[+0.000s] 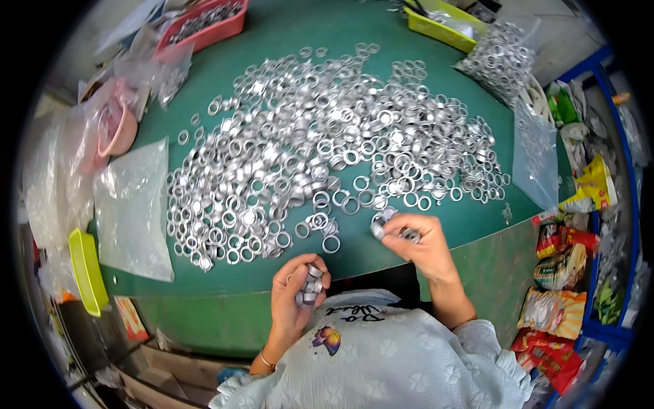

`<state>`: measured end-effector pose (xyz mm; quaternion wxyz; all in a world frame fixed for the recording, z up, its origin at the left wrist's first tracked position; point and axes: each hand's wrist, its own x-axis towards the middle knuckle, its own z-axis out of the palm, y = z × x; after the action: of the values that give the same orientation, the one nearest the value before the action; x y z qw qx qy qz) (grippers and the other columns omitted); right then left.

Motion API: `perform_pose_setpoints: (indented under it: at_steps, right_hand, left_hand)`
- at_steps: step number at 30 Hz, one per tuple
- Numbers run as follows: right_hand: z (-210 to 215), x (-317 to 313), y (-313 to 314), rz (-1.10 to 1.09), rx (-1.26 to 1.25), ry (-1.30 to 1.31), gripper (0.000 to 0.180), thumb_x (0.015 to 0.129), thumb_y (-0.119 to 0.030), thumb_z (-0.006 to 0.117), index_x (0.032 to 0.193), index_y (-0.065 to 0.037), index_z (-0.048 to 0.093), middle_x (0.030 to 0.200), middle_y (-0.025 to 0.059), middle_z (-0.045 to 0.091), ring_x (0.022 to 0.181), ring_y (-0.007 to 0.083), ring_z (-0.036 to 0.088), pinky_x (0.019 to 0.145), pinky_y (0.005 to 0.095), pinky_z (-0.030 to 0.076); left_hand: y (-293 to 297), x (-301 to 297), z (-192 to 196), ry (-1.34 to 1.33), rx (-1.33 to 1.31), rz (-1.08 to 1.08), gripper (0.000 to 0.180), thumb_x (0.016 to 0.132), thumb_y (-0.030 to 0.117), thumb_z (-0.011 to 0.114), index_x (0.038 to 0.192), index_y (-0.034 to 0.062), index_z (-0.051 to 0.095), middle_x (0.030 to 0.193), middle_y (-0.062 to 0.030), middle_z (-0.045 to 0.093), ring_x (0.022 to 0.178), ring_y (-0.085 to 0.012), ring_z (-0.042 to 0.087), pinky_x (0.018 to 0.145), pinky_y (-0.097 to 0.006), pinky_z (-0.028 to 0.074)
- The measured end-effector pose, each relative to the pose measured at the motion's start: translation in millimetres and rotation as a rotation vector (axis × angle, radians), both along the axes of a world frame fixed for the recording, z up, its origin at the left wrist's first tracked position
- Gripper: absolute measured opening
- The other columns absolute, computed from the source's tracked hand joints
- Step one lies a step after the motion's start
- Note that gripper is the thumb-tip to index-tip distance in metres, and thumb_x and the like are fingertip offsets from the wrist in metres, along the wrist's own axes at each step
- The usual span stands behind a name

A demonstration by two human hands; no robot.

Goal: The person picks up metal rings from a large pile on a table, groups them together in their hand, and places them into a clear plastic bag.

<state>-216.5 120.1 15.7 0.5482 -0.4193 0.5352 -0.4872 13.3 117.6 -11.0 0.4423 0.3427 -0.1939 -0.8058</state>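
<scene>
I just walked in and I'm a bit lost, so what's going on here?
A person at a green table is handling silver metal rings. The left hand cups a small bunch of rings, and the right hand holds more rings over the near part of the table. A broad spread of loose rings lies in front of both hands. Beyond it are a clear bag of rings on the right and a red basket on the left.

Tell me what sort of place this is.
Probably a small workshop: loose metal rings are heaped across a green table, a pink basket of small metal parts stands at the far left, and a full clear bag at the far right.
</scene>
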Motion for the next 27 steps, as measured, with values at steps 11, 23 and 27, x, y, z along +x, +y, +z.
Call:
perform_pose_setpoints:
  at_steps: [11,23,27]
  right_hand:
    - [-14,-50,27,-0.164,-0.012,-0.564,0.015,0.083,-0.011,0.059,0.093,0.000,0.058,0.065,0.0000,0.051,0.051,0.0036,0.040,0.046,0.0182,0.029]
    - [-31,-238,98,-1.185,0.122,1.436,0.008,0.078,-0.013,0.061,0.083,-0.009,0.064,0.073,0.0104,0.056,0.061,0.0326,0.056,0.052,0.0400,0.043]
    - [-39,-280,111,-1.215,0.194,1.593,0.007,0.079,-0.012,0.057,0.083,-0.009,0.063,0.073,0.0109,0.055,0.062,0.0323,0.057,0.051,0.0410,0.043]
  left_hand:
    - [-10,-45,10,-0.010,-0.044,-0.250,0.030,0.086,0.021,0.055,0.107,-0.0003,0.053,0.090,-0.0129,0.053,0.071,-0.0217,0.055,0.043,-0.023,0.042]
    - [-10,-75,5,-0.183,-0.066,-0.332,0.028,0.089,0.021,0.050,0.106,0.0005,0.051,0.088,-0.0131,0.052,0.067,-0.0218,0.052,0.039,-0.023,0.039]
    - [-7,-101,41,-0.369,0.094,-0.340,0.025,0.086,0.019,0.052,0.102,0.0000,0.050,0.080,-0.0045,0.049,0.061,-0.0095,0.044,0.044,-0.017,0.032]
